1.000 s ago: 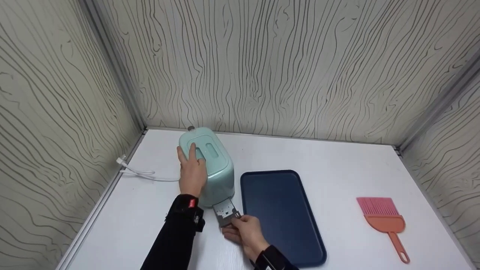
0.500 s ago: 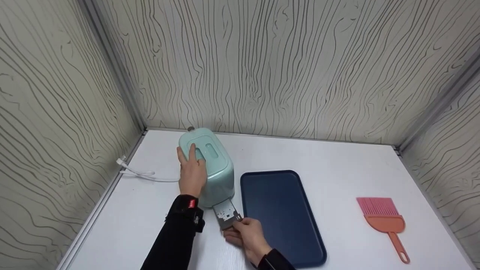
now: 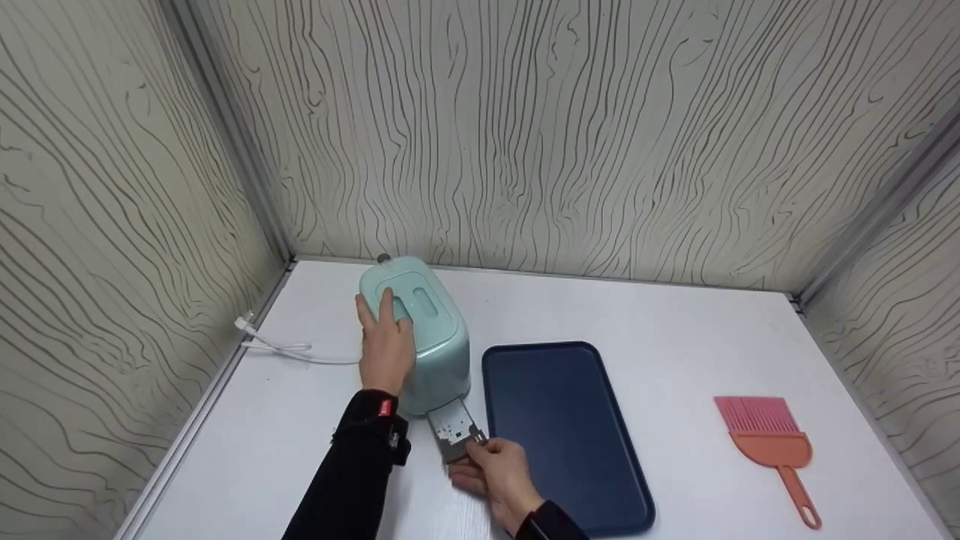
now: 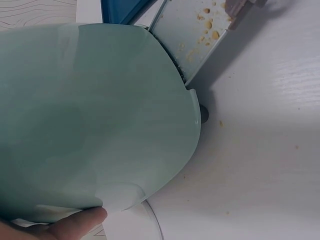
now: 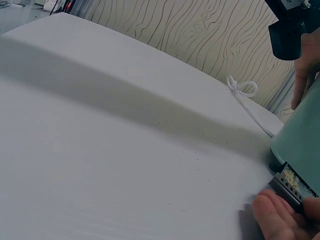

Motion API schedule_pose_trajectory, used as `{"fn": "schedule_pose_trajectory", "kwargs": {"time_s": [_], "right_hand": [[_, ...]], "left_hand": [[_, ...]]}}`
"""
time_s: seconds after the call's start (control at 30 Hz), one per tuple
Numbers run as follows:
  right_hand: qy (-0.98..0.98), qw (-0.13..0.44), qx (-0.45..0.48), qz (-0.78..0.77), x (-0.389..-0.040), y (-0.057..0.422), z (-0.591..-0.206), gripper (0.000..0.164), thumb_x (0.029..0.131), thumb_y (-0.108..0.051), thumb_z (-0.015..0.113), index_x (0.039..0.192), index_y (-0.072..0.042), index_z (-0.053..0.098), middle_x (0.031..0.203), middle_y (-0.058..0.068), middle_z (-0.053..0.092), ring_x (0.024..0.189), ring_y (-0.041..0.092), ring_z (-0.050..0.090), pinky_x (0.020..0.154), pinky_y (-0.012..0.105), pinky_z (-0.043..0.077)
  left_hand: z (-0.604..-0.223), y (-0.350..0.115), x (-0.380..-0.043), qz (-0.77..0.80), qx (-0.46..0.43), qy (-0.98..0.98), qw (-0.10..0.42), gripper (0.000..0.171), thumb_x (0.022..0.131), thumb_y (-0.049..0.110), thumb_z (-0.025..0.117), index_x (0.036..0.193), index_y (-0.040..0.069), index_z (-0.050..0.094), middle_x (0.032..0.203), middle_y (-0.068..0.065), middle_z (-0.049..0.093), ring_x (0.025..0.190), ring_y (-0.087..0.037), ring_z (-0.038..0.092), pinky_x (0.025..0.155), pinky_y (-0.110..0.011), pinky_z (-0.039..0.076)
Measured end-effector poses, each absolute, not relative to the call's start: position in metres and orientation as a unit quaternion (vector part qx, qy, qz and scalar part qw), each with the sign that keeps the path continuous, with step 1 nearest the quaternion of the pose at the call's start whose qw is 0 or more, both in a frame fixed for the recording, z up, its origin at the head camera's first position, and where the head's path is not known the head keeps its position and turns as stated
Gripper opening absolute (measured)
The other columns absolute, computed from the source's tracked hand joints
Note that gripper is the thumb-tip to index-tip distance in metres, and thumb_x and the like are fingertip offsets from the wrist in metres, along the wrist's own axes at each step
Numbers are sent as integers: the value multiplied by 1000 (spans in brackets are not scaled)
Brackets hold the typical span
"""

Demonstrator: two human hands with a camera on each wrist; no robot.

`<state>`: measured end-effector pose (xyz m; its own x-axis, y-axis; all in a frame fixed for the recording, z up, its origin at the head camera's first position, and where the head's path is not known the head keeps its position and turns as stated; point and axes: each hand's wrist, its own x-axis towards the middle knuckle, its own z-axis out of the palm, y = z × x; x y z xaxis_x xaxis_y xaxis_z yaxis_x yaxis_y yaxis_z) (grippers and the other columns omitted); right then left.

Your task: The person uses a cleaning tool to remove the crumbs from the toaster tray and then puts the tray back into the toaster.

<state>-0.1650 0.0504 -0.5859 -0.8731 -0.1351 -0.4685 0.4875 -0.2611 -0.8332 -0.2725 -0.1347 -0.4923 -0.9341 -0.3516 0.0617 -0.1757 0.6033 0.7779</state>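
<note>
A mint-green toaster [image 3: 439, 375] with two slots stands at the left of the white table. My left hand [image 3: 386, 352] rests on its top, two fingers stretched forward; in the left wrist view a fingertip [image 4: 92, 215] touches the toaster's side. From the toaster's near end a metal crumb tray [image 3: 452, 424] sticks partly out, its inner part hidden inside. My right hand [image 3: 499, 469] pinches the tray's dark front edge between thumb and fingers. Yellowish crumbs [image 4: 207, 25] lie on the tray.
A dark blue tray [image 3: 559, 435] lies right of the toaster. Farther right is a pink-bristled brush [image 3: 757, 412] with an orange dustpan-like handle piece [image 3: 772, 448]. A white cord [image 3: 300, 352] runs left from the toaster. Small crumbs [image 5: 197, 160] dot the tabletop. Patterned walls bound the table.
The crumb tray has slid slightly farther out of the toaster, toward me, with my right hand. My left hand has stayed in place on the toaster.
</note>
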Motion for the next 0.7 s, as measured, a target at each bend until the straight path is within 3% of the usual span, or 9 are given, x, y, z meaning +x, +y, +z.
{"fn": "schedule_pose_trajectory", "kwargs": {"time_s": [0.17,0.7], "right_hand": [[573,198,156,-780,-162,52,-586,19,102,-5,58,108,13,54,87,21,74,75,23,76,71,35,62],[565,211,153,-782,-155,59,-586,20,103,-4,55,112,13,51,90,22,73,79,25,76,74,37,62]], "left_hand": [[-492,-135,-273,-415,149,-891,103,62,104,24,35,164,21,22,170,-20,-6,109,-38,58,63,-41,46],[-493,-135,-273,-412,148,-893,102,62,104,25,34,164,22,21,170,-19,-7,111,-38,58,64,-41,46]]}}
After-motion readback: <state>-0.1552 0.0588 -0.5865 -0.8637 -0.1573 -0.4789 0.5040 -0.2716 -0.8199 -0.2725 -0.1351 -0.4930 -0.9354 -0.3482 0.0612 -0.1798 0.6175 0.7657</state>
